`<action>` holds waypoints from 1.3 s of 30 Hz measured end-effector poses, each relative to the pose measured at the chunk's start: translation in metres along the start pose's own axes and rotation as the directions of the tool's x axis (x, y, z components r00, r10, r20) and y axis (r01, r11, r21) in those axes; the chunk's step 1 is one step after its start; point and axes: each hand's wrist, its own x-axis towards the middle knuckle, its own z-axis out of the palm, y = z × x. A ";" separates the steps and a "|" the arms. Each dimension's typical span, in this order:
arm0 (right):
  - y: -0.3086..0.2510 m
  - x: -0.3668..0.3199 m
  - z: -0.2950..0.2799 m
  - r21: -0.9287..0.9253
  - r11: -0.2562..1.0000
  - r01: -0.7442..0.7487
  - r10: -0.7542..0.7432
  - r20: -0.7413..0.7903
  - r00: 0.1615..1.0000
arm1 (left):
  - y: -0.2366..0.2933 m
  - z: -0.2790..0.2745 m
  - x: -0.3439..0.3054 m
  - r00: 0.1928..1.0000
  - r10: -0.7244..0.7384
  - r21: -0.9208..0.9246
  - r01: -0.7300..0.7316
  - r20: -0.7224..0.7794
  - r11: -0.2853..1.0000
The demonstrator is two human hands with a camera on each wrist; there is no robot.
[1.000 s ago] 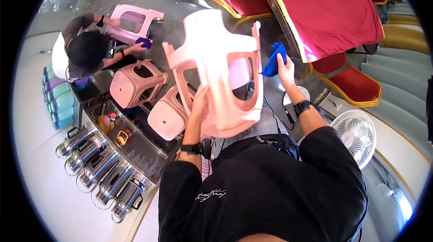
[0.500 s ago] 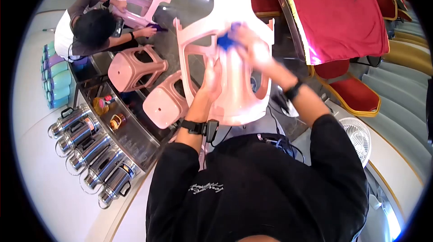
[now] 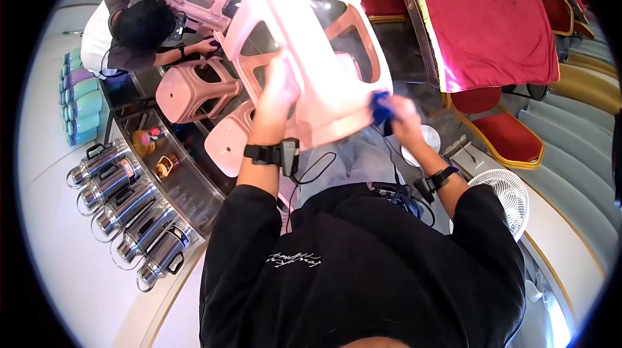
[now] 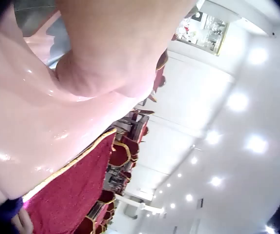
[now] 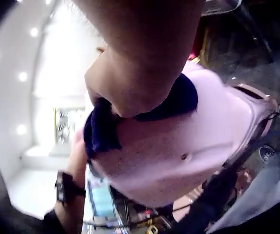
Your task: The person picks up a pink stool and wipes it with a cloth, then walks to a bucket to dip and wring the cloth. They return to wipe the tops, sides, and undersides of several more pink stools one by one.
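A pink plastic stool (image 3: 314, 43) is held up and tilted in front of the body, its legs away from the person. My left hand (image 3: 282, 82) grips it by the leg and side opening; in the left wrist view that hand (image 4: 113, 53) lies over the pink surface, fingers hidden. At the stool's lower right edge my right hand (image 3: 405, 121) holds a blue cloth (image 3: 382, 112) against it. The right wrist view shows the right hand (image 5: 130, 83) pressing the dark blue cloth (image 5: 179, 100) on the seat (image 5: 164, 151), which has a small hole.
Two more pink stools (image 3: 188, 94) stand at left beside a metal shelf unit. Another person (image 3: 139, 30) at upper left handles a pink stool. Several steel flasks (image 3: 159, 257) line the lower left. A red-covered table (image 3: 486, 24) and a white fan (image 3: 502, 196) are at right.
The stool has been tilted so its legs point up and left. My right hand with the cloth went from the right side onto the stool's middle, then down to its lower right edge.
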 end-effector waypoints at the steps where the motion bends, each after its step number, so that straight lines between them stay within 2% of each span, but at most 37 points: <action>1: 0.020 -0.007 -0.003 0.106 0.952 -0.288 0.302 -0.152 0.941 | 0.022 0.004 -0.003 0.998 0.022 0.001 -0.022 -0.056 1.000; 2: 0.035 -0.006 -0.013 0.339 0.806 -0.486 0.558 -0.160 0.814 | 0.042 0.004 -0.009 1.000 0.007 -0.044 -0.006 0.013 0.999; 3: 0.050 -0.005 -0.025 0.550 0.574 -0.607 0.766 -0.098 0.635 | 0.062 -0.001 -0.017 0.996 -0.005 -0.088 0.013 0.084 0.996; 4: 0.064 -0.005 -0.037 0.778 0.371 -0.507 0.815 -0.011 0.580 | 0.077 -0.020 -0.015 0.917 -0.034 -0.213 0.128 0.397 0.969; 5: 0.072 -0.004 -0.044 0.924 0.127 -0.360 0.833 0.098 0.545 | 0.092 0.003 -0.035 0.997 0.009 -0.076 -0.003 0.075 0.997; 6: 0.053 0.010 -0.055 0.941 -0.006 -0.337 0.834 0.191 0.517 | 0.098 0.002 -0.040 0.996 -0.017 -0.078 0.024 0.089 0.997; 7: 0.022 0.027 -0.063 0.942 0.001 -0.337 0.818 0.193 0.541 | 0.104 0.000 -0.044 0.994 -0.041 -0.078 0.050 0.105 0.996; 9: -0.008 0.048 -0.072 0.940 0.006 -0.340 0.687 0.243 0.685 | 0.096 0.006 -0.070 0.999 0.007 -0.038 -0.006 0.040 0.999; 10: -0.021 0.057 -0.077 0.918 0.033 -0.395 0.703 0.260 0.662 | 0.088 -0.015 -0.058 0.999 0.031 0.003 -0.031 0.007 1.000; 11: -0.016 0.058 -0.081 0.904 0.050 -0.424 0.623 0.304 0.721 | 0.076 -0.043 -0.043 0.998 0.053 0.043 -0.052 -0.028 0.998; 13: -0.026 0.062 -0.085 0.806 0.172 -0.566 0.574 0.385 0.723 | 0.056 -0.076 -0.031 1.000 0.002 -0.079 -0.001 0.015 0.997; 14: -0.034 0.066 -0.077 0.792 0.166 -0.587 0.596 0.394 0.700 | 0.048 -0.063 -0.038 0.999 0.041 -0.096 -0.043 -0.025 0.994; 15: -0.043 0.068 -0.070 0.716 0.298 -0.631 0.585 0.385 0.714 | 0.040 -0.072 -0.037 1.000 0.029 -0.077 -0.028 0.006 0.997; 16: -0.028 0.064 -0.056 0.553 0.536 -0.638 0.559 0.335 0.759 | 0.029 -0.089 -0.032 0.999 0.019 -0.061 -0.016 0.037 0.998; 17: -0.035 0.065 -0.042 0.471 0.534 -0.703 0.625 0.340 0.702 | 0.018 -0.104 -0.025 0.998 0.013 -0.045 -0.010 0.067 0.999; 18: -0.029 0.058 -0.027 0.532 0.460 -0.710 0.624 0.375 0.685 | 0.007 -0.111 -0.021 0.998 0.043 0.010 -0.042 -0.045 0.999; 21: -0.029 0.043 -0.003 0.532 0.384 -0.754 0.618 0.458 0.639 | -0.006 -0.159 -0.012 0.981 0.069 0.345 -0.001 -0.183 0.938; 22: -0.026 0.035 0.006 0.539 0.398 -0.743 0.583 0.477 0.658 | -0.018 -0.217 0.017 0.947 0.316 0.632 -0.213 -0.052 0.745; 23: -0.022 0.028 0.014 0.546 0.410 -0.731 0.546 0.495 0.676 | -0.013 -0.210 0.007 0.853 0.511 0.836 -0.356 0.109 0.417; 24: -0.021 0.023 0.025 0.554 0.458 -0.695 0.524 0.463 0.715 | -0.003 -0.181 -0.015 0.722 0.612 0.908 -0.418 0.323 0.015; 25: -0.008 0.016 0.044 0.430 0.559 -0.709 0.549 0.449 0.705 | 0.006 -0.143 -0.041 0.581 0.600 0.835 -0.388 0.550 -0.390; 26: -0.015 0.019 0.048 0.363 0.634 -0.683 0.513 0.464 0.723 | 0.008 -0.085 -0.073 0.752 0.472 0.867 -0.495 0.460 -0.056; 27: -0.025 0.023 0.054 0.295 0.703 -0.647 0.476 0.481 0.736 | -0.011 -0.069 -0.078 0.732 0.380 0.806 -0.589 0.565 -0.063; 28: -0.029 0.024 0.064 0.299 0.764 -0.571 0.424 0.434 0.795 | -0.043 -0.066 -0.076 0.763 0.291 0.768 -0.629 0.577 0.124; 29: -0.038 0.031 0.062 0.197 0.777 -0.598 0.456 0.480 0.749 | -0.065 -0.052 -0.081 0.874 0.297 0.894 -0.432 0.384 0.116; 30: -0.037 0.027 0.071 0.248 0.781 -0.573 0.474 0.361 0.803 | -0.078 -0.043 -0.086 0.936 0.308 0.971 -0.213 0.170 0.112; 31: -0.036 0.021 0.079 0.298 0.788 -0.538 0.488 0.230 0.842 | -0.084 -0.047 -0.083 0.932 0.331 0.959 -0.219 0.150 0.180; 32: -0.038 0.018 0.079 0.398 0.697 -0.597 0.578 0.180 0.796 | -0.092 -0.057 -0.073 0.927 0.348 0.942 -0.230 0.136 0.245; 33: -0.037 0.017 0.082 0.576 0.654 -0.491 0.539 0.102 0.836 | -0.099 -0.062 -0.065 0.926 0.358 0.920 -0.241 0.122 0.310; 34: -0.033 0.011 0.073 0.259 0.918 -0.301 0.295 0.061 0.953 | -0.111 -0.068 -0.059 0.905 0.391 0.901 -0.303 0.169 0.310; 35: -0.049 0.013 0.057 -0.085 0.996 -0.024 0.035 0.129 0.991 | -0.116 -0.060 -0.063 0.913 0.371 0.882 -0.308 0.168 0.357; 36: -0.053 0.010 0.057 -0.135 0.985 -0.104 0.130 0.197 0.972 | -0.113 -0.046 -0.067 0.921 0.352 0.860 -0.313 0.170 0.403; 37: -0.055 0.014 0.057 -0.184 0.983 -0.017 0.046 0.155 0.987 | -0.110 -0.038 -0.066 0.923 0.340 0.834 -0.327 0.181 0.444; 38: -0.057 0.026 0.054 -0.236 0.969 0.071 -0.044 0.118 0.992 | -0.113 -0.038 -0.063 0.941 0.308 0.848 -0.276 0.142 0.453; 39: -0.056 0.036 0.053 -0.290 0.945 0.155 -0.136 0.085 0.987 | -0.115 -0.037 -0.062 0.936 0.313 0.850 -0.293 0.161 0.438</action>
